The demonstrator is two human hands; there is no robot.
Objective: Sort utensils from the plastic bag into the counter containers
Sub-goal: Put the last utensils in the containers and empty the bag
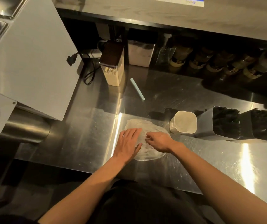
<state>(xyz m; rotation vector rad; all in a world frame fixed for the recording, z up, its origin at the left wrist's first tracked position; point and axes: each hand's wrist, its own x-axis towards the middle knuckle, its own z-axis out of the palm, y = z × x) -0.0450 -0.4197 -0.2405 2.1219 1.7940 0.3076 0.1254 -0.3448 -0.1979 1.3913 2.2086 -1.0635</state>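
Spanning the view, the steel table (186, 97) is shown with two grey containers (207, 125) of black utensils and an empty-looking cream container (183, 122) at right. The clear plastic bag (139, 124) lies flat near the front edge, beside the cream container; its contents cannot be made out. The left hand (128, 143) is laid flat on it, grip apart; the right hand (159, 141) has its grip pinched on the film. The film is best pinned while the mouth is opened. Room is left behind, around a pale stick (137, 88).

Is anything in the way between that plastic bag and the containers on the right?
Nothing visible. The plastic bag lies just left of the cream container, with two grey containers farther right.
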